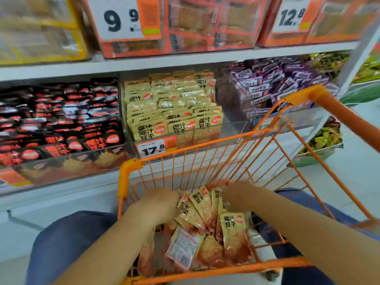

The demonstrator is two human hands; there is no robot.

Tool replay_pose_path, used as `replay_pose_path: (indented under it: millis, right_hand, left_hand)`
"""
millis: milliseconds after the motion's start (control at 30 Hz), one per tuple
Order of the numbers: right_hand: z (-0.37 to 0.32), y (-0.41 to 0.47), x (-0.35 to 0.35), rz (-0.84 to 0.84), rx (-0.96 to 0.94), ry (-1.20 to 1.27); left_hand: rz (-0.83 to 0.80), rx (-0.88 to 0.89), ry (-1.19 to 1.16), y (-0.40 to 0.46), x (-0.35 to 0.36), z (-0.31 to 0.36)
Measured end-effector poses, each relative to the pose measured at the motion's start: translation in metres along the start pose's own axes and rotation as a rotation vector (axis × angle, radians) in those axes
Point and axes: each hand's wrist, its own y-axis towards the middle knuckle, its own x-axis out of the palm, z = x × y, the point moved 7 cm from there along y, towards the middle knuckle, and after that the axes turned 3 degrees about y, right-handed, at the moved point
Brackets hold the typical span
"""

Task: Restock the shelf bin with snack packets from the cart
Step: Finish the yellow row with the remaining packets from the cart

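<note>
Step in hand: gathering stock. Left hand (162,204) and right hand (238,195) both down in orange wire cart (205,273), fingers curled round fanned bunch of yellow foil snack packets (202,204). More packets loose on cart floor (one flipped, white label up). Next move calls for firm two-handed squeeze, lift clear of cart rim, carry forward. Beyond cart: clear plastic shelf bin (234,128) with matching yellow packets in rows, gap at right end. Neighbouring bins hold black-red packets (57,120) and purple packets (277,83).
</note>
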Motion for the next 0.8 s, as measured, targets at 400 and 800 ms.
replay_pose_path:
  millis: [400, 800]
  right_hand:
    - [-0.001, 0.017, 0.046, -0.282, 0.045, 0.163]
    - [0.010, -0.009, -0.062, 0.203, -0.176, 1.313]
  left_hand:
    - [0.055, -0.022, -0.226, 0.016, 0.002, -0.024]
    - [0.448, -0.007, -0.762, 0.004, -0.034, -0.032]
